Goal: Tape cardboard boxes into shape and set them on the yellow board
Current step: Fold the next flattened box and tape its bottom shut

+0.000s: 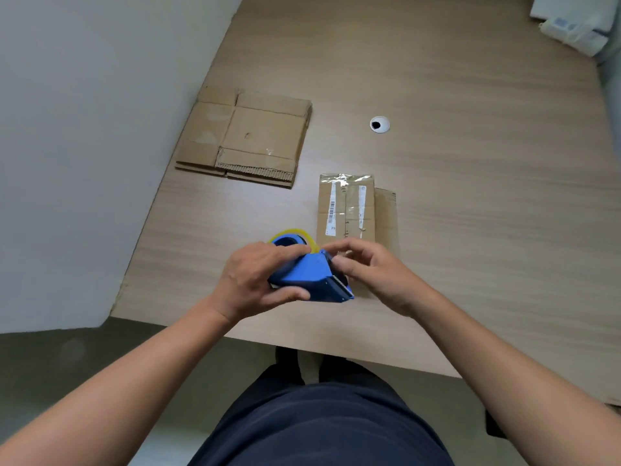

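Observation:
My left hand (255,280) grips a blue tape dispenser (311,277) with a yellow-rimmed roll, held just above the table's near edge. My right hand (366,264) pinches at the dispenser's front, close to its toothed blade; the tape end itself is too small to make out. Directly behind the hands lies a folded cardboard box (353,210) with white labels and clear tape across its top, one flap sticking out on the right. A stack of flattened cardboard boxes (248,136) lies at the table's left edge, farther back.
The wooden table (470,196) has a white cable grommet (380,124) near its middle. White packages (571,25) sit in the far right corner. A pale wall runs along the table's left side. No yellow board is in view.

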Available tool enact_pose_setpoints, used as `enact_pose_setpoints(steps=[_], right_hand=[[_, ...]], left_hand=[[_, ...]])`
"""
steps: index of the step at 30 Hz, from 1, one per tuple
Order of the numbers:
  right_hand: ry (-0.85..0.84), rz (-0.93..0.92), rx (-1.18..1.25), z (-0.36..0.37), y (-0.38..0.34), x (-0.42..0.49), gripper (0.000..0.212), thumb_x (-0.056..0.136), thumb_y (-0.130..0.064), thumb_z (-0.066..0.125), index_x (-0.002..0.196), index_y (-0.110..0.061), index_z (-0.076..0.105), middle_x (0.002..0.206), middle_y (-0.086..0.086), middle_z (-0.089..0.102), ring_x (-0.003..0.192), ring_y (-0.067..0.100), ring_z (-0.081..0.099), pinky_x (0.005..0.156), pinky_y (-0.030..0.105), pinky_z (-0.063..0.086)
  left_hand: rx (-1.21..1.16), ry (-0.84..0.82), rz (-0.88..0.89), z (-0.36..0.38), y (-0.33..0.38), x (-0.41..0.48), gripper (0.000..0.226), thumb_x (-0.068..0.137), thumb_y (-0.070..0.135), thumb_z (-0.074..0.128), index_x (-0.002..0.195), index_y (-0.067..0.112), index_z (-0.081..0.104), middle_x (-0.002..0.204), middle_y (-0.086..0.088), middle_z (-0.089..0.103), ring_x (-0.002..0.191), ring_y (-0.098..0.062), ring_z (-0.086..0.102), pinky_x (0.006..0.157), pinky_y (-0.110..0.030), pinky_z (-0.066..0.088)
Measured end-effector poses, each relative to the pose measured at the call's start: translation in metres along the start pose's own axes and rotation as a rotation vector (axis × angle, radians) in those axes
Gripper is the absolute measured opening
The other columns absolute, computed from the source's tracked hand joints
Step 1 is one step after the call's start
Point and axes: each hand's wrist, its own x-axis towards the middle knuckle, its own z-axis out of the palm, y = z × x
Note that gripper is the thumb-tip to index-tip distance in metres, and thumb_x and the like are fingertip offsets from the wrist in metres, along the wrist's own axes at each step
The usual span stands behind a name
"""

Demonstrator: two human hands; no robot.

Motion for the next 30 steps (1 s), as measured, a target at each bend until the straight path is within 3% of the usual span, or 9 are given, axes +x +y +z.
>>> enact_pose_setpoints(steps=[5,8,10,14,17,19,22,24,30], right_hand=[[0.036,-0.115,-0.108,0.022,-0.010,-0.005,0.012,0.093,-0.022,0.068,0.100,-0.015,0.075,0.100,0.005,0.064,0.082,0.019,0.062,0.084,0.044,0.053],[0.118,-0.198,-0.237,0.042,-0.013,-0.006,0.017,0.098,-0.011,0.065,0.099,-0.024,0.076,0.093,-0.004,0.068,0.082,0.014,0.065,0.080,0.035,0.056],[0.188,-0.213,-0.254,0.057,-0.013,-0.008,0.017,0.098,-0.009,0.065,0.099,-0.021,0.077,0.090,-0.005,0.069,0.080,0.011,0.066,0.076,0.030,0.054],[0.292,-0.200,-0.279,0.080,-0.013,-0.009,0.014,0.099,-0.012,0.064,0.094,-0.020,0.075,0.085,-0.006,0.069,0.077,0.014,0.064,0.073,0.036,0.055],[0.350,-0.248,-0.306,0.096,-0.013,-0.011,0.015,0.099,-0.011,0.062,0.090,-0.019,0.070,0.083,-0.005,0.066,0.074,0.017,0.061,0.071,0.031,0.052],[0.452,-0.254,-0.190,0.106,-0.016,-0.012,0.016,0.101,-0.007,0.058,0.089,-0.014,0.065,0.080,0.002,0.064,0.072,0.015,0.061,0.069,0.027,0.052],[0.675,-0.283,0.190,0.092,-0.029,-0.018,0.016,0.104,-0.004,0.050,0.093,-0.009,0.058,0.081,0.009,0.062,0.074,0.016,0.063,0.064,0.025,0.053],[0.671,-0.292,0.261,0.077,-0.036,-0.027,0.015,0.104,-0.004,0.050,0.094,-0.009,0.060,0.084,0.010,0.063,0.077,0.020,0.062,0.062,0.025,0.052],[0.412,-0.189,0.115,0.110,-0.026,-0.025,0.022,0.103,-0.007,0.053,0.083,-0.012,0.062,0.070,0.007,0.058,0.064,0.019,0.054,0.063,0.026,0.049]], left_hand=[[-0.037,0.009,0.047,-0.017,-0.005,-0.015,0.058,0.095,0.067,0.053,0.126,0.019,0.058,0.089,-0.006,0.072,0.072,-0.022,0.059,0.066,-0.033,0.048],[-0.054,0.028,0.042,-0.029,-0.010,-0.024,0.058,0.094,0.068,0.052,0.125,0.019,0.058,0.087,-0.006,0.072,0.070,-0.022,0.057,0.064,-0.033,0.047],[-0.059,0.027,0.049,-0.036,-0.015,-0.030,0.058,0.094,0.069,0.052,0.126,0.020,0.058,0.086,-0.006,0.072,0.069,-0.023,0.059,0.064,-0.034,0.047],[-0.082,0.033,0.050,-0.047,-0.021,-0.042,0.057,0.095,0.069,0.052,0.126,0.021,0.057,0.087,-0.005,0.073,0.068,-0.023,0.059,0.064,-0.033,0.046],[-0.101,0.031,0.038,-0.054,-0.024,-0.044,0.056,0.096,0.068,0.050,0.126,0.022,0.056,0.089,-0.005,0.074,0.069,-0.023,0.059,0.065,-0.031,0.045],[-0.089,0.017,0.024,-0.059,-0.030,-0.049,0.054,0.096,0.068,0.049,0.125,0.023,0.056,0.089,-0.004,0.074,0.070,-0.021,0.058,0.065,-0.029,0.043],[-0.085,-0.011,-0.061,-0.069,-0.045,-0.067,0.052,0.096,0.072,0.046,0.125,0.030,0.057,0.090,0.000,0.075,0.069,-0.024,0.066,0.064,-0.032,0.047],[-0.122,0.010,-0.111,-0.075,-0.053,-0.080,0.052,0.095,0.073,0.045,0.124,0.030,0.056,0.089,-0.003,0.075,0.068,-0.028,0.067,0.065,-0.035,0.048],[-0.099,0.095,0.026,-0.070,-0.049,-0.076,0.056,0.097,0.068,0.048,0.125,0.020,0.055,0.086,-0.012,0.071,0.068,-0.030,0.062,0.066,-0.037,0.046]])
